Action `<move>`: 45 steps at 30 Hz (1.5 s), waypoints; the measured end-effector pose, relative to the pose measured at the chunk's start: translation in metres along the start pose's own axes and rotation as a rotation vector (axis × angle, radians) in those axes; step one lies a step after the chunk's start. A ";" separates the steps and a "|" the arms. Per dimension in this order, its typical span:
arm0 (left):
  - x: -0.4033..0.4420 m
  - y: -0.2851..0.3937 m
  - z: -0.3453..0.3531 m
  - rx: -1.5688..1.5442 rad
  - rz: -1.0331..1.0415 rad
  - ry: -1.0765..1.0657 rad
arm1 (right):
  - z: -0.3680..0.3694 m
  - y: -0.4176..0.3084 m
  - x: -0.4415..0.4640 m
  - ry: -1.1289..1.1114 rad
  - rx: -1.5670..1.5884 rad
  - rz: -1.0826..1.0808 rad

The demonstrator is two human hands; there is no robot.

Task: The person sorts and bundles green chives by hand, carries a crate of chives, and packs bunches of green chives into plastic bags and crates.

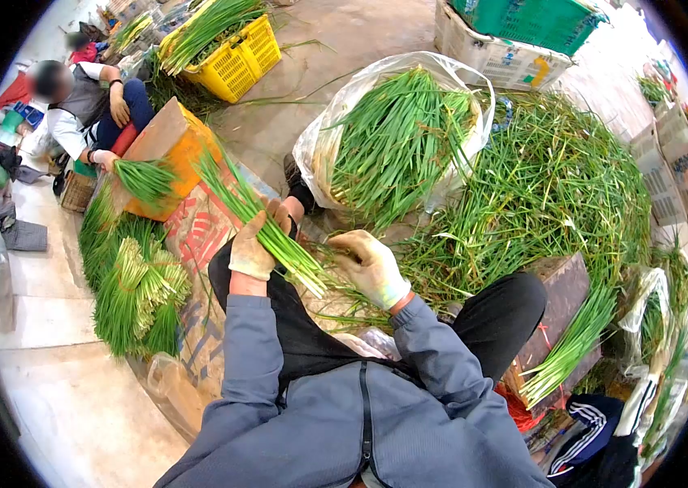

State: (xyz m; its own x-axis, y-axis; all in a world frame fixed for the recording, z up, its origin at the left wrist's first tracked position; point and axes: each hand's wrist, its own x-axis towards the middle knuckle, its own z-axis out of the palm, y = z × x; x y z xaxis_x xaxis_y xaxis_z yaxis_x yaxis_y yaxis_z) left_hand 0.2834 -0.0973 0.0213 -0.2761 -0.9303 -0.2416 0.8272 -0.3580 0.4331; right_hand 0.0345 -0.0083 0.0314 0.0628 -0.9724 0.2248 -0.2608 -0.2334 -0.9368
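Observation:
A bunch of garlic chives (266, 224) lies slantwise in my gloved left hand (252, 250), which is wrapped around it above my thigh. Its pale stem ends point down towards my right hand. Nearby, my gloved right hand (372, 267) is bent with thumb and fingers apart; I see nothing held in it. Beyond my hands stands a clear plastic bag (311, 159) filled with loose chives (405, 134). Another trimmed bunch (575, 346) rests on a dark box (562, 285) to my right.
A large heap of leaf scraps (547, 187) covers the floor at right. Tied bunches (141, 285) lie at left. A co-worker (88, 106) holds chives beside an orange box (189, 150). Yellow (242, 65) and green (523, 24) crates stand behind.

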 end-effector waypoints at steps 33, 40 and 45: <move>-0.005 -0.030 0.028 0.094 -0.078 -0.009 | -0.001 0.008 -0.021 -0.357 0.299 0.475; -0.017 -0.044 0.022 0.365 -0.078 0.049 | 0.001 0.003 -0.025 -0.237 -0.160 0.205; -0.028 -0.052 0.036 0.468 -0.005 0.206 | 0.007 0.021 -0.030 -0.151 -0.286 0.281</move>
State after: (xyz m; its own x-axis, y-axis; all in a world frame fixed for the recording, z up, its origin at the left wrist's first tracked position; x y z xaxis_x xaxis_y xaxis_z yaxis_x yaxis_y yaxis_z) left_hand 0.2303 -0.0558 0.0366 -0.1385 -0.9102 -0.3903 0.5053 -0.4039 0.7626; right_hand 0.0337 0.0159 0.0029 0.0858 -0.9922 -0.0906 -0.5431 0.0297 -0.8392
